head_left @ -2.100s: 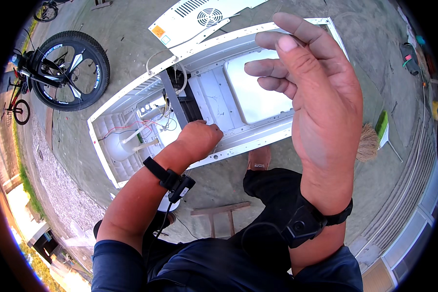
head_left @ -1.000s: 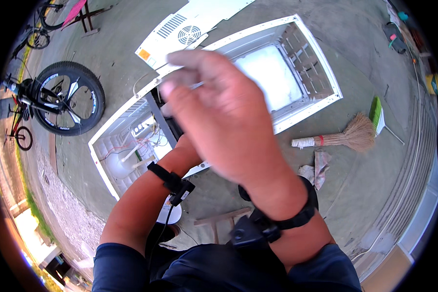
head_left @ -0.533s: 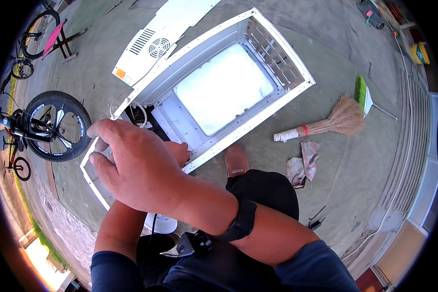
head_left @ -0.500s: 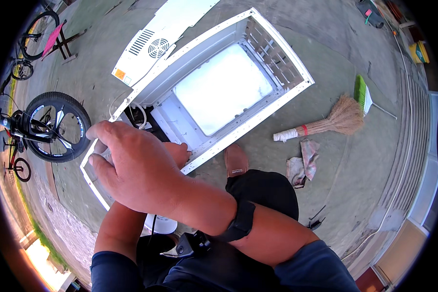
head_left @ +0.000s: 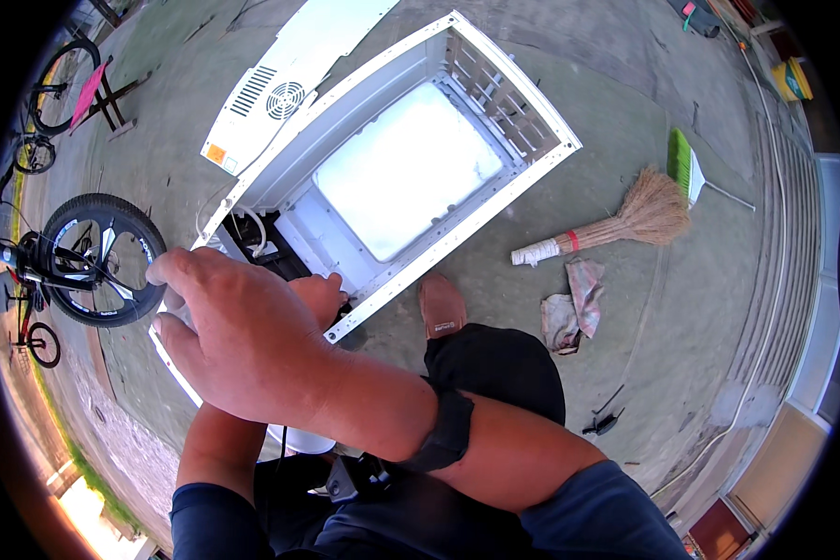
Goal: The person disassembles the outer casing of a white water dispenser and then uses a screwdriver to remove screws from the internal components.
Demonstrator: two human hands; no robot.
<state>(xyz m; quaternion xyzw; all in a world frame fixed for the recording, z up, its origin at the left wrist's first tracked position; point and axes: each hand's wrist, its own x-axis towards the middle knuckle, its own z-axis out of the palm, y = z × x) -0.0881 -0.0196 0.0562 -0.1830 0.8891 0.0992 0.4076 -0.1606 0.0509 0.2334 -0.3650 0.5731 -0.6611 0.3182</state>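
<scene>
right hand (head_left: 238,331): thumb and fingers parted | left hand (head_left: 319,297): at white casing (head_left: 455,239), grip hidden

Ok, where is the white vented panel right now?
In the head view, the white vented panel lies at upper left, along the far side of the white casing, above and right of the big wheel.

grey-green floor (head_left: 672,327) bears a white casing (head_left: 457,233), straw broom (head_left: 616,224), crumpled cloth (head_left: 585,297)
</scene>
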